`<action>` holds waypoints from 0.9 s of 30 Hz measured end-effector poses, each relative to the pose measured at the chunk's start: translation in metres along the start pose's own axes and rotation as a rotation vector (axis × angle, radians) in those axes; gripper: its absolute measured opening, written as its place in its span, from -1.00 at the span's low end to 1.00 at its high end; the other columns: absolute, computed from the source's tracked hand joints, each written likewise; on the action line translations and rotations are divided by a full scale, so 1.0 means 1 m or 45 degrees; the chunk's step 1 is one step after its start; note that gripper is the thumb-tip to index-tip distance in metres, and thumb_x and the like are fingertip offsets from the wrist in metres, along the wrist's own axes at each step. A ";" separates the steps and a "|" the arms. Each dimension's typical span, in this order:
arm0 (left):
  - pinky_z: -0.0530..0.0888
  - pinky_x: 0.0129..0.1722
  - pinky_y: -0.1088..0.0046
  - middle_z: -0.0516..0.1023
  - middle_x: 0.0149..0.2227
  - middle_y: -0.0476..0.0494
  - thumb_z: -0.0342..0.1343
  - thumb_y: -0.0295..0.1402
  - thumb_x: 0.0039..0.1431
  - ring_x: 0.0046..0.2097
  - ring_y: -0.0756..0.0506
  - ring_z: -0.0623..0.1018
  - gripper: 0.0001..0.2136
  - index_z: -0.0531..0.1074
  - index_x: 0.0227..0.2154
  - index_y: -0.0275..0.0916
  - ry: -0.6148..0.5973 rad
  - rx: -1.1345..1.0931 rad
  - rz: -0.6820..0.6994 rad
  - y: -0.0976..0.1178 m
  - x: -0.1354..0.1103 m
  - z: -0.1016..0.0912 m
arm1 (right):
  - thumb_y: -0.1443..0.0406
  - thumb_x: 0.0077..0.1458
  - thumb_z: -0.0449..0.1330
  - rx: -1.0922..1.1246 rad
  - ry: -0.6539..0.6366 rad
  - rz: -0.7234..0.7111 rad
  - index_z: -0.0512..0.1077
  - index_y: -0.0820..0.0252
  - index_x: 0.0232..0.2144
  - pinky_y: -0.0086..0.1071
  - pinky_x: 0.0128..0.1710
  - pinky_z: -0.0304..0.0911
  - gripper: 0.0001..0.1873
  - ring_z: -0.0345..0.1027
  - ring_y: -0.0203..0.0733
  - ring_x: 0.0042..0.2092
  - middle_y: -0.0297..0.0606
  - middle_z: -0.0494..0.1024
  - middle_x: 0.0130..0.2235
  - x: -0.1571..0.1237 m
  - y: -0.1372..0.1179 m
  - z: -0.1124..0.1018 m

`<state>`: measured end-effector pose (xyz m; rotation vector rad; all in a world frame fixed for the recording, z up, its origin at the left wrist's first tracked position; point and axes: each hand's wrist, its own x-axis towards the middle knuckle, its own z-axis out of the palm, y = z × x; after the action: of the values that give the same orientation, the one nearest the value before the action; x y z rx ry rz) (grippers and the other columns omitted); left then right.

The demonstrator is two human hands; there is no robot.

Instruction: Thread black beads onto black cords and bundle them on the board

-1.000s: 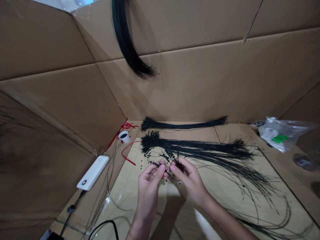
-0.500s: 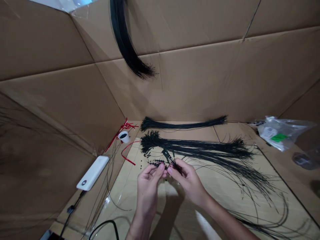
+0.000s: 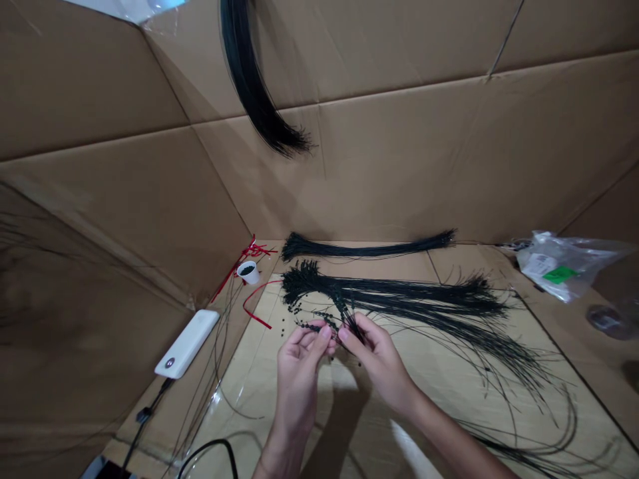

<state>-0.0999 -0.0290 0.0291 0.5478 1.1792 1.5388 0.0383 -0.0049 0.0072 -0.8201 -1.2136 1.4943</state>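
My left hand pinches a dark wire strung with small black beads, thumb against the fingers. Close beside it, my right hand is closed on several thin black wires whose beaded ends stick up past the fingers. The fingertips of both hands nearly meet; what lies exactly between them is too small to make out. Just behind the hands rests a large bundle of black wires, its beaded heads to the left. Some loose black beads lie on the board left of the hands.
A second tied wire bundle lies along the cardboard wall; another bundle hangs above. To the left are a white cup of black beads, red ties and a white power bank with a cable. A plastic bag sits right.
The beaded wires at my fingers have shifted slightly, and the beaded ends by my right hand stand a little more to the right. Both hands stay nearly in place, still pinching.
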 end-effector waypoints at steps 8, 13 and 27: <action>0.55 -0.35 0.64 0.64 -0.50 -0.01 0.65 -0.23 -0.21 -0.44 0.06 0.60 -0.50 0.44 -0.36 -0.29 -0.013 -0.043 0.006 -0.001 -0.001 -0.001 | 0.04 0.38 0.26 -0.034 -0.047 -0.001 0.33 0.13 -0.35 -0.38 -0.25 0.16 -0.63 0.16 -0.24 -0.28 -0.41 0.29 -0.35 -0.003 0.002 0.002; 0.61 -0.25 0.58 0.72 -0.36 -0.14 0.64 -0.25 -0.17 -0.35 0.01 0.67 -0.51 0.51 -0.26 -0.31 -0.019 -0.039 -0.011 -0.003 -0.001 -0.003 | 0.02 0.42 0.22 -0.025 -0.031 -0.003 0.40 0.11 -0.22 -0.35 -0.16 0.25 -0.69 0.28 -0.19 -0.21 -0.36 0.40 -0.28 -0.004 0.009 0.002; 0.49 0.18 0.11 0.51 0.20 -0.36 0.44 -0.27 0.16 0.20 -0.30 0.54 -0.41 0.35 0.20 -0.13 0.162 1.131 1.179 0.012 -0.013 -0.030 | 0.20 0.53 -0.03 -0.926 -0.268 -0.126 0.31 0.07 -0.20 -0.20 -0.06 0.25 -0.79 0.31 -0.04 -0.07 -0.23 0.41 -0.15 -0.007 -0.023 -0.009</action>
<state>-0.1260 -0.0522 0.0302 1.7954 1.8426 1.7196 0.0549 -0.0088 0.0258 -1.0622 -1.9767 1.0660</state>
